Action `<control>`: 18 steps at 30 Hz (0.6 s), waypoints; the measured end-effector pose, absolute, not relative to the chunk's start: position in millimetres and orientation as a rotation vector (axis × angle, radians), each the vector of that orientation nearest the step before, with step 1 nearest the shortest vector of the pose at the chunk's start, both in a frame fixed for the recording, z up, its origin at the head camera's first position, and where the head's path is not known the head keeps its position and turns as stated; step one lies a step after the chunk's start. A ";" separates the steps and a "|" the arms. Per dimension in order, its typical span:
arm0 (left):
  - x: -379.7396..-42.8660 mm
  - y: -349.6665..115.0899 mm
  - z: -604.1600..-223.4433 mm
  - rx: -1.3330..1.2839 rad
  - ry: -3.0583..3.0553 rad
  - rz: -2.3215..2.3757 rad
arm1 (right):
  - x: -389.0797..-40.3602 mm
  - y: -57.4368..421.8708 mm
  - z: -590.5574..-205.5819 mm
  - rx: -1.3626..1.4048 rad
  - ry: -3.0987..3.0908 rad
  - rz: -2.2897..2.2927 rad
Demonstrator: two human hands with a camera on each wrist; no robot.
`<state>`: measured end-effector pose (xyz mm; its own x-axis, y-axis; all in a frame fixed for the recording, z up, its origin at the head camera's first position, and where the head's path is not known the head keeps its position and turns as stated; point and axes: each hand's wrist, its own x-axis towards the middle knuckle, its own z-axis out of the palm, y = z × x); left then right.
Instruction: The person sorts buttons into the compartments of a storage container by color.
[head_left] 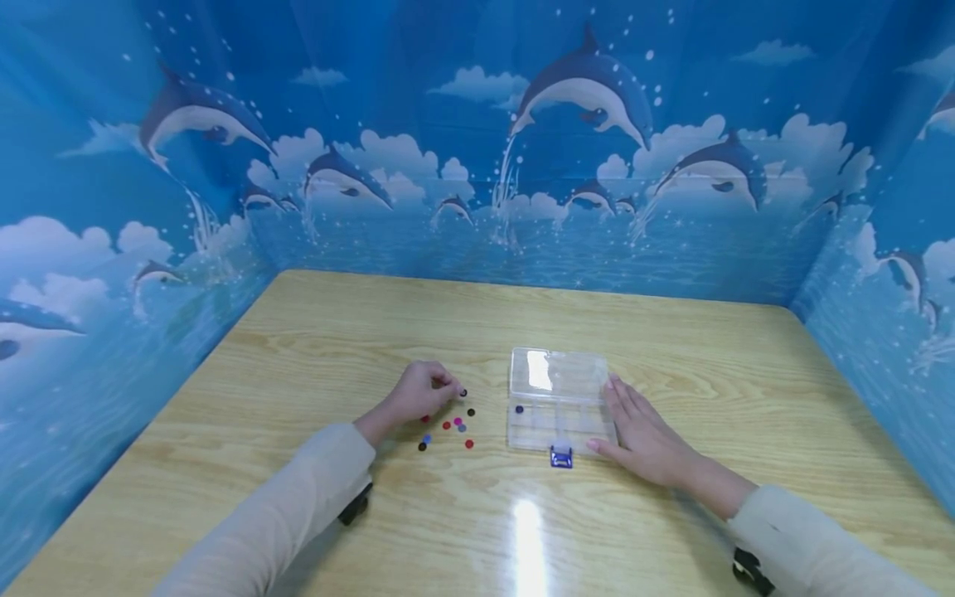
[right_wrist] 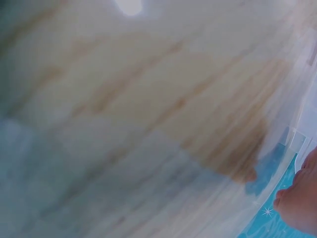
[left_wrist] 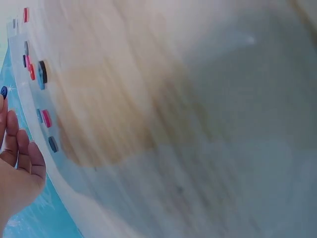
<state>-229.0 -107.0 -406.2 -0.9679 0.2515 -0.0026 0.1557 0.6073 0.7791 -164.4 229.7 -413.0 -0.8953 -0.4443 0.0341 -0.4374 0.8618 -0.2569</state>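
Between the fingertips of my left hand [head_left: 425, 391] is a small dark button [head_left: 463, 393], pinched at its edge; the left wrist view shows this dark blue button [left_wrist: 4, 92] above the fingers. Beside that hand, several loose buttons lie scattered, among them a red button [head_left: 469, 444], a black button [head_left: 471, 412] and a blue button [head_left: 427, 439]. My right hand [head_left: 647, 439], fingers extended, rests along the right side of a clear plastic compartment box [head_left: 515, 439]. Its lid [head_left: 570, 373] is folded back, and one dark button [head_left: 519, 410] lies in the left compartment.
A blue latch [head_left: 561, 457] sticks out from the box's front edge. The wood-grain table [head_left: 358, 323] meets a blue dolphin-print curtain [head_left: 448, 240] at its back and sides. Bright glare [head_left: 528, 539] shows on the tabletop in front of the box.
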 end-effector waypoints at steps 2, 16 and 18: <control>-228.7 -105.6 -406.2 0.364 2.723 1.302 | -164.2 229.9 -413.2 -0.707 3.006 -0.408; -221.4 -93.7 -400.6 0.313 2.704 1.373 | -165.4 229.5 -417.0 -0.714 3.020 -0.382; -221.6 -92.1 -400.4 0.307 2.704 1.374 | -165.4 229.6 -417.3 -0.713 3.020 -0.383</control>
<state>-221.6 -92.1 -400.4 -0.9754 0.2205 0.0081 0.1365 0.5744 0.8071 -165.4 229.6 -417.3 -0.8958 -0.4425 0.0417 -0.4389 0.8659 -0.2402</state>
